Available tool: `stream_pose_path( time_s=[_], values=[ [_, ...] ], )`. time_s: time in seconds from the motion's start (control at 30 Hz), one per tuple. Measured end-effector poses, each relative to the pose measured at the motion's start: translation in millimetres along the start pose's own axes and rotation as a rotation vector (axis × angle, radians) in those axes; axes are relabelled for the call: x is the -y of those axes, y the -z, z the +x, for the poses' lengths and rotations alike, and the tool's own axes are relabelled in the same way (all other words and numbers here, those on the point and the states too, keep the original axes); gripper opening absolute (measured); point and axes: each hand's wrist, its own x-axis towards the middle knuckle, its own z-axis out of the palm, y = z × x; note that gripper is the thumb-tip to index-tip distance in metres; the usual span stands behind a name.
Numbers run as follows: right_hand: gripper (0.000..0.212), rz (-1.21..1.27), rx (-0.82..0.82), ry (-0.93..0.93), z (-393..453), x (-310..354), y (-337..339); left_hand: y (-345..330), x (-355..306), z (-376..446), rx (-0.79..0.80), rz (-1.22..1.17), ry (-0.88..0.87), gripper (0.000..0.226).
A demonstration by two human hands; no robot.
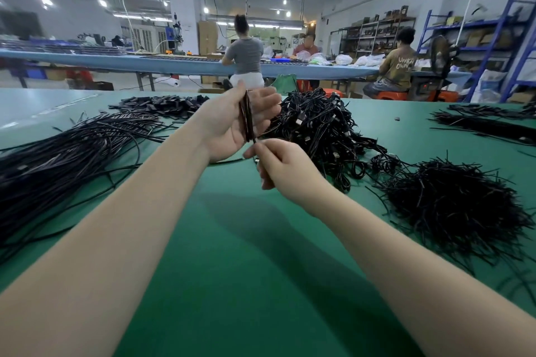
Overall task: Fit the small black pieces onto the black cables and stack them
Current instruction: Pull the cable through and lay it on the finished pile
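Nearest camera, above green mat (232, 240): right hand (278, 165), fingers curled, cable end pinched at fingertips (255, 151); small black piece there too small to be made out. Just beyond, touching: left hand (232, 124), palm turned inward, coiled black cable (246, 116) held between thumb and loosely bent fingers. Cable long axis near upright, tail pointed down toward right hand, the nearer one. Farther: tangled cable heap (319, 124), straight cable pile (72, 148) left, black pieces (162, 104) behind.
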Motion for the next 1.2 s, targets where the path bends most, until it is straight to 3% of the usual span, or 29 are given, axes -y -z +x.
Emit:
stream_pose_path(
  time_s=[0.1,0.3,0.47,0.57,0.73,0.93,1.03,1.2],
  values=[
    [0.032,0.113,0.002,-0.118,-4.5,-14.2,1.9,-3.5,0.5,-4.7,0.068,-0.014,0.004,0.031],
    [0.029,0.339,-0.035,-0.325,-2.7,-27.0,14.1,-2.0,4.6,-1.1,0.145,-0.118,0.075,0.036],
    [0.016,0.647,-0.024,-0.388,-1.2,-21.7,12.0,-8.0,31.0,-0.5,0.149,0.026,0.203,0.035],
    [0.011,0.585,-0.102,-0.391,-1.8,-28.4,11.5,-8.1,35.0,2.3,0.036,0.127,0.241,0.035],
    [0.015,0.490,-0.151,-0.383,-1.5,-33.7,11.5,-6.3,37.4,6.9,-0.134,0.519,0.233,0.039],
    [0.028,0.444,-0.060,-0.386,-2.3,-34.5,13.8,-11.0,51.8,10.4,-0.089,0.213,0.208,0.038],
    [0.040,0.340,0.012,-0.332,-2.2,-33.8,11.1,-12.1,57.0,12.6,-0.137,0.207,0.187,0.038],
    [0.034,0.131,-0.001,-0.220,-3.4,-32.5,4.1,-6.0,58.9,12.5,-0.146,0.196,0.212,0.036]
  ],
)
